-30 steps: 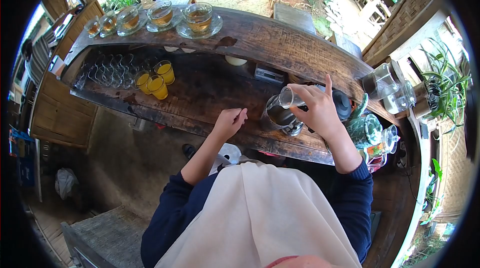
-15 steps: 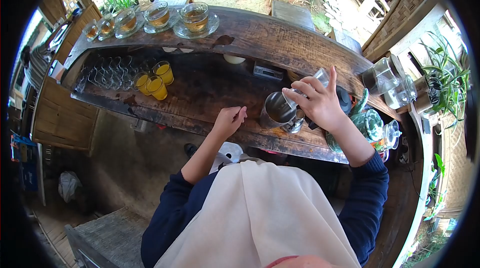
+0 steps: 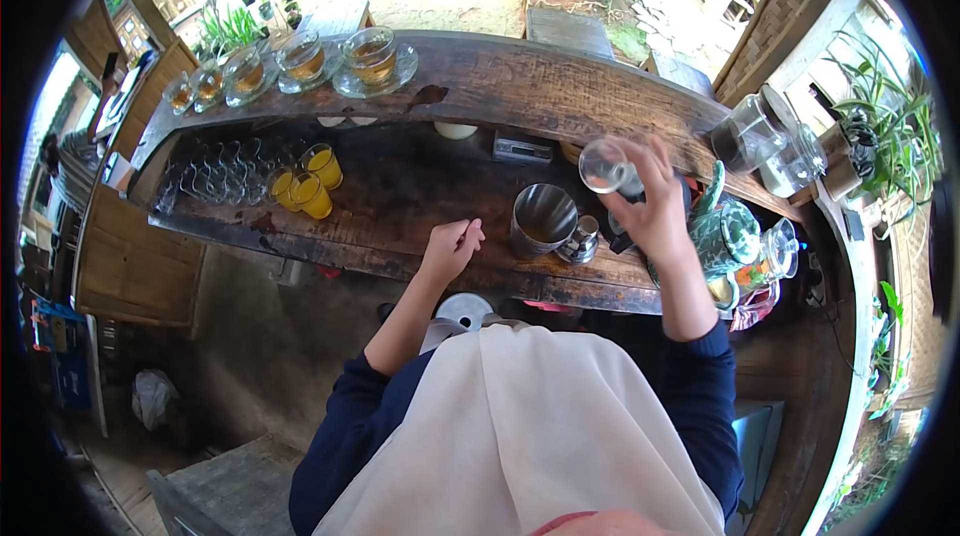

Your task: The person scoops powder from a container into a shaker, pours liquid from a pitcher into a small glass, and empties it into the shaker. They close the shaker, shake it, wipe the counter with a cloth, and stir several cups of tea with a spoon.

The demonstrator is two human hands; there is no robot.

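In my right hand (image 3: 655, 206) is a small clear drinking glass (image 3: 604, 166), gripped between thumb and fingers and tilted above the counter. Below and to its left stands a steel mixing cup (image 3: 543, 220), upright, with its mouth facing me. A smaller steel shaker top (image 3: 581, 240) sits just right of the cup. My left hand (image 3: 452, 250) is closed over the counter's near edge, left of the cup; whether anything is inside its curled fingers is hidden. Several glasses of orange drink (image 3: 312, 195) stand farther left on the wooden counter (image 3: 400, 206).
Cups of tea on saucers (image 3: 370, 58) line the raised ledge (image 3: 520, 76). Several upturned clear glasses (image 3: 215, 171) crowd the left end. A scale (image 3: 522, 149) lies under the ledge. At right are a green teapot (image 3: 725, 233), a glass pitcher (image 3: 778, 254) and jars (image 3: 752, 141).
My right hand has drawn the glass up and away from the mixing cup's mouth, turning it upright-to-tilted toward me. My left hand stays closed, nearly in place. The view has shifted slightly.
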